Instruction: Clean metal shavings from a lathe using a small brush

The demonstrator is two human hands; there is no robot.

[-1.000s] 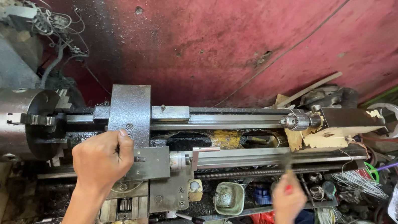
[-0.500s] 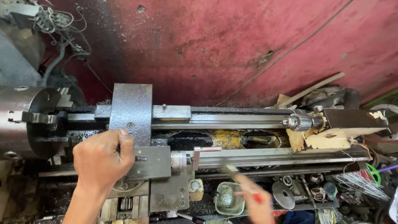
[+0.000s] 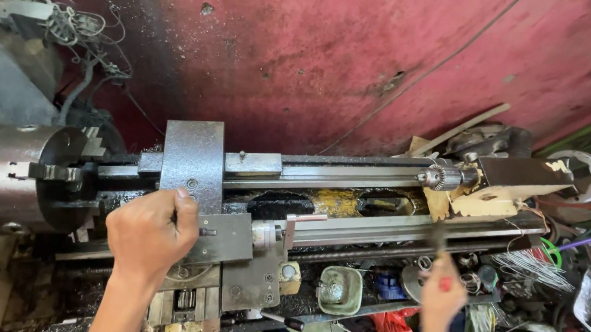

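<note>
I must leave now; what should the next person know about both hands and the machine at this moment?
Left hand: closed on the grey slide block of the lathe, beside the round chuck.
Right hand: holds a thin tool with a red handle, its tip up against the front rail.
The drill chuck sits at the right end of the bed.
Done: nothing can be told from this view; no workpiece shows in the chuck.
Left: cannot tell what the tool touches; it is blurred.
</note>
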